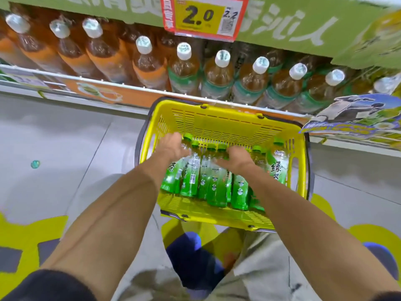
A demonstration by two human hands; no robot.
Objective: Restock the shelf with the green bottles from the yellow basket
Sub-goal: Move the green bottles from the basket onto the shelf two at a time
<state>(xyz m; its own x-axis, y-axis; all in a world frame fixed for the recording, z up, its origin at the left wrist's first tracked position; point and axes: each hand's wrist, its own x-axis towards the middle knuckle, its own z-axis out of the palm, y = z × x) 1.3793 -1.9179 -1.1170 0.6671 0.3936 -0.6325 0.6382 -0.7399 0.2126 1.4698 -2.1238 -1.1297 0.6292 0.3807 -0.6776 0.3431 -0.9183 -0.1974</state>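
While the person bends over the yellow basket [217, 122] on the floor [65, 137], both hands are down inside it among the green bottles [213, 185]. The left hand [171, 146] sits at the neck of the outermost bottle on its side. Its fingers are hidden behind the back of the hand, so I cannot tell whether it has a grip. The right hand [236, 158] lies over the green caps of the middle bottles with its fingers bent down. The blur keeps me from saying whether they close on one.

Just to the outside of the right hand stands a bottle whose label [278, 168] reads 绿茶 in dark characters. The other labels are too small to read.

Beyond both hands, past the basket's far wall, runs the shelf [108, 83], lined with white-capped tea bottles. The orange-labelled ones [147, 70] are off the left hand's side, the green-labelled ones [249, 83] off the right's. Above them hangs a red-and-yellow price tag [201, 16] showing a large 2.0, a smaller 2.2 and a QR code.
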